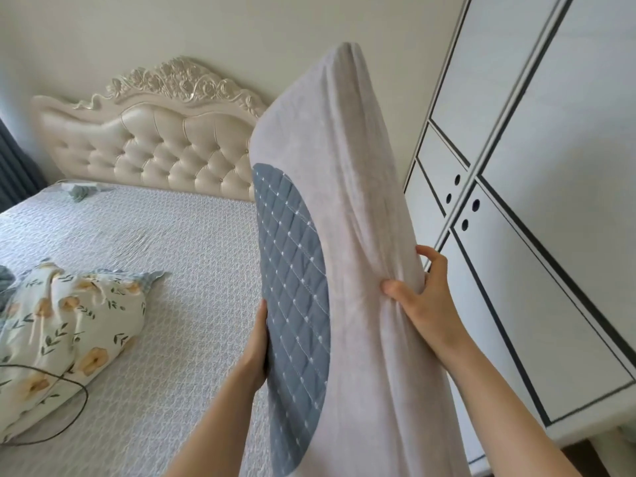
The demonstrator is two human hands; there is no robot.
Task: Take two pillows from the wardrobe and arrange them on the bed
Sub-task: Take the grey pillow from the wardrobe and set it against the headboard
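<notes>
Pillow (361, 235) in a pale grey cover, held upright on its long axis above the right edge of the bed (172, 270), its top corner reaching up against the cream wall (241, 29). A blue quilted panel (292, 321) with a diamond stitch pattern covers the lower left face of the pillow. Left hand (258, 346) lies flat against the left edge of that panel, thumb along the seam; the fingers are hidden behind the pillow, so their grip cannot be told. Right hand (423, 294) is clamped on the pillow's right edge, thumb in front and fingers wrapped behind, bunching the grey fabric into folds. A second pillow (69, 332) with a yellow flower and leaf print lies on the bed at the left, well apart from the held one, with a thin dark cable (75, 407) looping over its lower part. A tufted cream headboard (155, 149) with carved trim stands at the far end of the bed. White wardrobe (533, 201) doors with dark trim fill the right side.
</notes>
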